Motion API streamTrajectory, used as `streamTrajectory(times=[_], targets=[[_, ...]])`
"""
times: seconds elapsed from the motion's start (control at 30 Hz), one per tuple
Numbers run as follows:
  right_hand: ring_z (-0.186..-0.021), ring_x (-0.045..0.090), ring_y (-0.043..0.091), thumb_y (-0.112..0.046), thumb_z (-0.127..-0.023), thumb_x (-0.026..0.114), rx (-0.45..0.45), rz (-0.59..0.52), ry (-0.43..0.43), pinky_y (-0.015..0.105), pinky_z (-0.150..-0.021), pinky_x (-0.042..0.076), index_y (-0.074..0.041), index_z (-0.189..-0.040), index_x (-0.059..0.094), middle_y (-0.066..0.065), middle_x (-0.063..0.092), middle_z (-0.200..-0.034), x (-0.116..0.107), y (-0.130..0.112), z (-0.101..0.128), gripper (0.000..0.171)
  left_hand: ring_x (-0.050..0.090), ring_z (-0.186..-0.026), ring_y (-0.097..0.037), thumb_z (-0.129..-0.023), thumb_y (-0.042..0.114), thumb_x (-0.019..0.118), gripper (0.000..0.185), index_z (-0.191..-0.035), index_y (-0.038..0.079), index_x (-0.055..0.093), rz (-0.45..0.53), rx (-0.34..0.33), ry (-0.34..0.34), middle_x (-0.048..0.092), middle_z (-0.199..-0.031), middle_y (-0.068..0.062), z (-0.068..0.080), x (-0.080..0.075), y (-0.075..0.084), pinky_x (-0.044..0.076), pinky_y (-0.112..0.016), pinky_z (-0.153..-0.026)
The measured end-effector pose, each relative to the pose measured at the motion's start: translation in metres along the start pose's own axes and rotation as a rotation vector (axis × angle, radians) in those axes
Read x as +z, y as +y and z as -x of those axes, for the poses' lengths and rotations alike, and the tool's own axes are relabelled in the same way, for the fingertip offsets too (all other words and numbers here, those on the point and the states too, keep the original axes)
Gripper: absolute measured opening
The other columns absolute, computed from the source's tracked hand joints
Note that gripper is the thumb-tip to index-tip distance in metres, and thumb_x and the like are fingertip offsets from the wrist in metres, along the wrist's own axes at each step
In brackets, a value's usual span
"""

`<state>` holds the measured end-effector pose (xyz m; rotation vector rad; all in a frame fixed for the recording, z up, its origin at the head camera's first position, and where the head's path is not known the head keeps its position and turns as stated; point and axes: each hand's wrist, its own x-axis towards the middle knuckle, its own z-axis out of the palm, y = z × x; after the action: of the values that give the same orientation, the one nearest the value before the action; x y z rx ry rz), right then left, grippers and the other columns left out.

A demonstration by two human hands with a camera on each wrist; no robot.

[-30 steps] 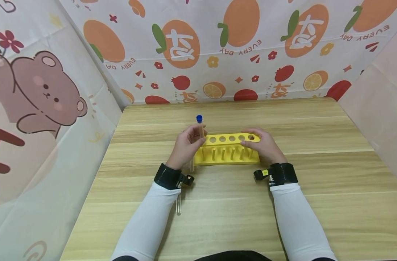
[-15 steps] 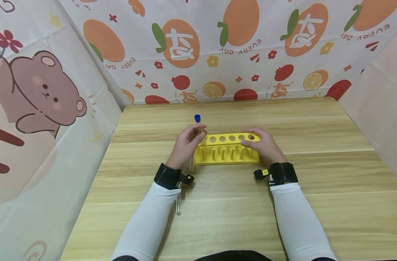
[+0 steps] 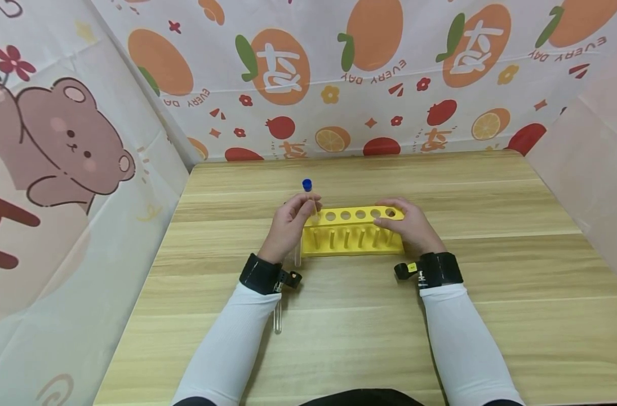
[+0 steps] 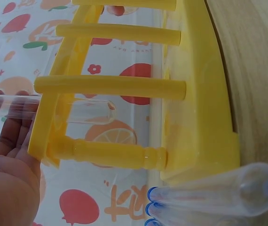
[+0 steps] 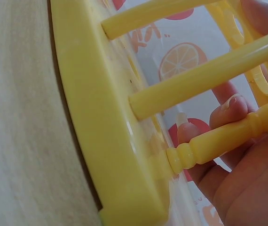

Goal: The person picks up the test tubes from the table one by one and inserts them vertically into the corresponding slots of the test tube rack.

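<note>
In the head view my left hand (image 3: 288, 225) pinches a clear test tube with a blue cap (image 3: 307, 184) over the left end of a yellow test tube rack (image 3: 359, 251). The left wrist view shows the rounded lower end of this test tube (image 4: 94, 111) through the rack's top plate, between the end post and the first peg, short of the base. My right hand (image 3: 413, 228) grips the rack's right end, thumb in front and fingers behind. Its fingers (image 5: 232, 109) curl round behind the turned end post in the right wrist view. The rack's other visible holes hold no tubes.
More clear tubes (image 4: 218, 190) with blue caps lie beside the rack's left end. In the head view their ends show by the left wrist (image 3: 297, 256) and under the left forearm (image 3: 278, 318). A patterned cloth (image 3: 333, 96) hangs behind the wooden table (image 3: 491, 338).
The test tube's cap has shifted slightly left, and my left thumb has moved, baring the tube over the leftmost hole. The right hand and the rack stay put.
</note>
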<state>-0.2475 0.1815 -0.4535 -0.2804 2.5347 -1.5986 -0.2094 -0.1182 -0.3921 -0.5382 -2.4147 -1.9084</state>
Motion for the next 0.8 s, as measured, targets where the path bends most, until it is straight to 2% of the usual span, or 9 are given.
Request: streamTrajectory(times=[0.03,0.13,0.27,0.4,0.5,0.63,0.8], targets=[[-0.134,0.044,0.030,-0.050,-0.080,0.077,-0.001,0.000,0.000,0.052,-0.105,0.043,-0.025,-0.130,0.062,-0.001,0.047,-0.147,0.000,0.000,0.000,0.058,0.055,-0.110,-0.029,-0.106,0.023,0.044,0.032,-0.124,0.002,0.059,0.002,0.001,-0.001,0.061,-0.118,-0.025,0.000,0.000,0.000,0.046,-0.043,-0.102],[-0.134,0.045,0.031,-0.052,-0.080,0.077,0.002,0.004,0.000,0.052,-0.105,0.044,-0.025,-0.130,0.062,-0.001,0.046,-0.147,0.000,0.000,0.000,0.059,0.056,-0.109,-0.026,-0.105,0.028,0.045,0.033,-0.125,0.006,0.060,-0.004,0.023,0.004,0.063,-0.117,-0.020,-0.004,0.000,-0.014,0.047,-0.041,-0.100],[-0.134,0.045,0.031,-0.053,-0.080,0.077,0.004,0.007,-0.001,0.051,-0.105,0.044,-0.025,-0.130,0.062,-0.001,0.046,-0.148,0.000,0.001,-0.001,0.059,0.057,-0.107,-0.026,-0.105,0.027,0.047,0.033,-0.128,0.007,0.059,-0.018,0.038,0.010,0.063,-0.115,-0.016,-0.005,0.001,-0.018,0.049,-0.033,-0.095],[-0.134,0.045,0.031,-0.053,-0.080,0.077,0.001,0.008,0.000,0.051,-0.104,0.044,-0.025,-0.130,0.062,-0.001,0.047,-0.147,0.000,0.001,-0.001,0.060,0.058,-0.107,-0.036,-0.104,0.016,0.048,0.037,-0.139,0.005,0.049,-0.016,0.041,0.008,0.062,-0.113,-0.023,-0.002,0.001,-0.002,0.049,-0.029,-0.091],[-0.134,0.045,0.031,-0.054,-0.079,0.077,0.000,0.011,0.003,0.052,-0.105,0.044,-0.025,-0.130,0.062,-0.001,0.047,-0.147,0.000,0.001,-0.001,0.060,0.058,-0.106,-0.039,-0.103,0.014,0.049,0.040,-0.142,0.007,0.046,-0.009,0.045,0.006,0.061,-0.112,-0.025,-0.001,0.001,0.000,0.050,-0.037,-0.091],[-0.134,0.045,0.030,-0.055,-0.078,0.077,0.002,0.017,0.007,0.053,-0.106,0.042,-0.025,-0.130,0.062,0.000,0.047,-0.147,0.000,0.001,-0.001,0.062,0.058,-0.107,-0.039,-0.104,0.013,0.048,0.036,-0.138,0.004,0.049,-0.021,0.044,-0.001,0.061,-0.115,-0.025,0.000,0.001,0.000,0.051,-0.043,-0.092],[-0.134,0.044,0.031,-0.055,-0.078,0.077,0.007,0.016,0.009,0.054,-0.106,0.042,-0.025,-0.131,0.061,0.000,0.047,-0.147,0.000,0.001,-0.001,0.063,0.058,-0.111,-0.036,-0.103,0.013,0.049,0.034,-0.137,0.005,0.051,-0.042,0.026,-0.010,0.060,-0.119,-0.025,0.000,0.001,0.001,0.051,-0.026,-0.090]])
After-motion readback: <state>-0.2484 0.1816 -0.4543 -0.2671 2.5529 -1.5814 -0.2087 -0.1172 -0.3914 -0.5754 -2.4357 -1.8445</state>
